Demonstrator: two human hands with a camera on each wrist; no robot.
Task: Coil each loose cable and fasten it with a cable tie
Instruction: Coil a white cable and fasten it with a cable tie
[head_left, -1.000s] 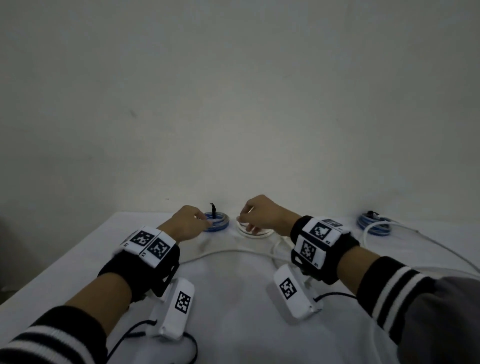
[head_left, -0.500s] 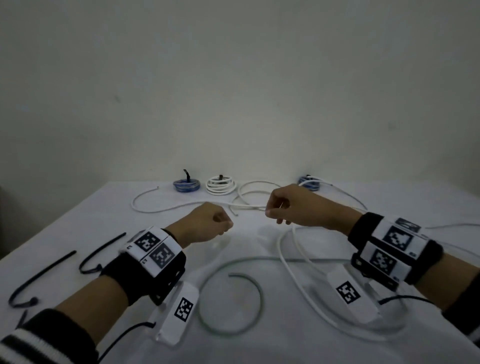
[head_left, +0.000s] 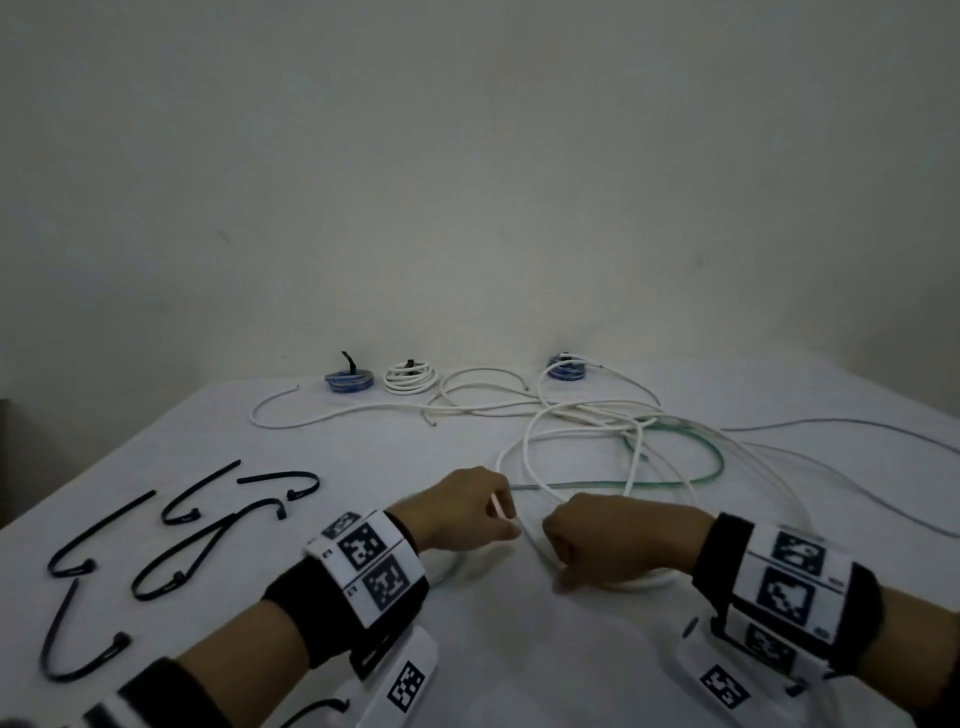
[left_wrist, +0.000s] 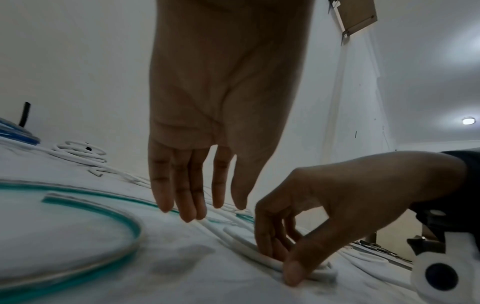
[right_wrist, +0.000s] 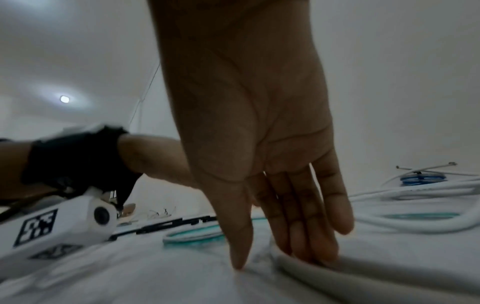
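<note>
A loose white cable (head_left: 525, 447) lies in wide loops across the white table (head_left: 363, 467), tangled with a green cable (head_left: 719, 462). My left hand (head_left: 457, 512) hovers at the cable's near loop, its fingers straight and hanging down (left_wrist: 197, 209), the tips just touching the white cable (left_wrist: 233, 236). Close to its right, my right hand (head_left: 602, 540) is down on the table (left_wrist: 283, 257) and pinches the cable near its end between thumb and bent fingers (right_wrist: 280, 257). Several black cable ties (head_left: 104, 527) lie loose at the left.
Against the back wall sit a tied blue coil (head_left: 349, 380), a tied white coil (head_left: 410, 378) and a second blue coil (head_left: 566, 370). More loose white cable (head_left: 291, 423) trails at the back and off the right side.
Both hands drew back from the white coil at the wall toward me. They have dropped onto the near loop of loose white cable, and the right one has taken hold of it.
</note>
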